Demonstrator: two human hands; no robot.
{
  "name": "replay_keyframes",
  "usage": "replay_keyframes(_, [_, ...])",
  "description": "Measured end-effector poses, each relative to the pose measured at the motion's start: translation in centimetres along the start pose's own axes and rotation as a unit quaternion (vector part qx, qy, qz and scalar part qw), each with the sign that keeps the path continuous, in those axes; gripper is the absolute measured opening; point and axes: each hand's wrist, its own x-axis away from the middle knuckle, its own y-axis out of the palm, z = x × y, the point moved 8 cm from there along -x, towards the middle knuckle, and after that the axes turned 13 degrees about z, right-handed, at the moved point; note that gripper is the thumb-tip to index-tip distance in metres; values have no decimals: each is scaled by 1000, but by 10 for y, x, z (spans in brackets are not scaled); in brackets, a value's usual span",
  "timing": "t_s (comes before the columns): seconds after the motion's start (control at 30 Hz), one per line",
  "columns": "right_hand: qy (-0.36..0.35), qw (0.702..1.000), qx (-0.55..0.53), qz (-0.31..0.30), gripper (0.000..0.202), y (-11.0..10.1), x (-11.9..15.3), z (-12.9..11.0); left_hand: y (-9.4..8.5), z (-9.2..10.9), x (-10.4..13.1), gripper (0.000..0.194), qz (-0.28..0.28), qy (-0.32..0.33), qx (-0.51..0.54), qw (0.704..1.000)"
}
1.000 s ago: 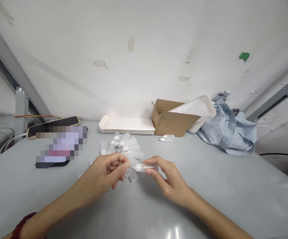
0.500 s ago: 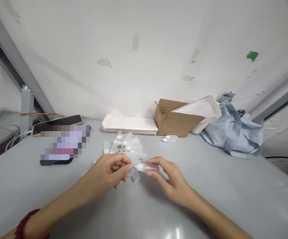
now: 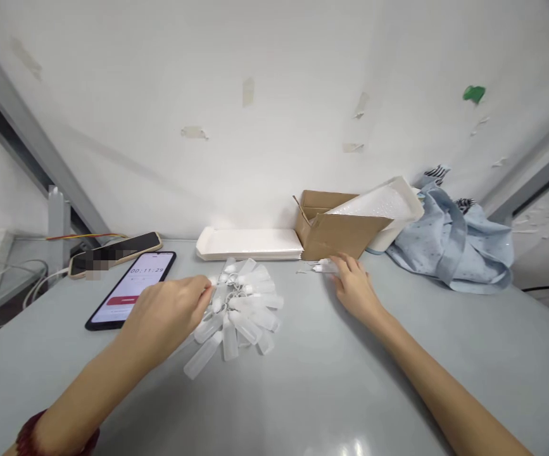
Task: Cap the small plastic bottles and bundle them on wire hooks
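My left hand (image 3: 172, 310) is closed, thumb and fingers pinched together at the left edge of a ring-shaped cluster of small translucent squeeze bottles (image 3: 231, 332). What the pinch holds, if anything, is hidden. White caps and thin loops meet in the cluster's middle, with the bottle bodies fanning outward. Over on the right, my right hand (image 3: 356, 285) has its fingers and thumb at the end of a small squeeze bottle (image 3: 324, 267) with a thin pointed tip. Another such bottle lies against it, and my fingers partly cover both.
A stack of white padded mailers (image 3: 250, 244) lies along the wall, beside an open cardboard box (image 3: 338, 234) with more padded mailers. A blue cloth bag (image 3: 454, 247) sits at the right. Two phones are at the left: a timer phone (image 3: 134, 285) and a cabled phone (image 3: 117, 252).
My right hand has left the cluster, no longer holding the bottle there, and moved right to the separate bottles. My left hand has shifted left, uncovering the cluster.
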Motion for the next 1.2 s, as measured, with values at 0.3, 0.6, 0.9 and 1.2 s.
replay_keyframes(0.3, [-26,999,-37,-9,28,2,-1,-7,6,10,5,42,-75,7,-5,997])
replay_keyframes(0.6, [-18,994,-100,-26,17,1,-1,-12,11,20,8,40,-43,9,32,998])
replay_keyframes(0.9, [-46,982,-182,-9,13,-15,4,-42,14,38,19,41,-22,62,64,996])
replay_keyframes(1.2, [-202,931,-302,40,20,-51,26,-97,14,52,24,36,5,52,183,982])
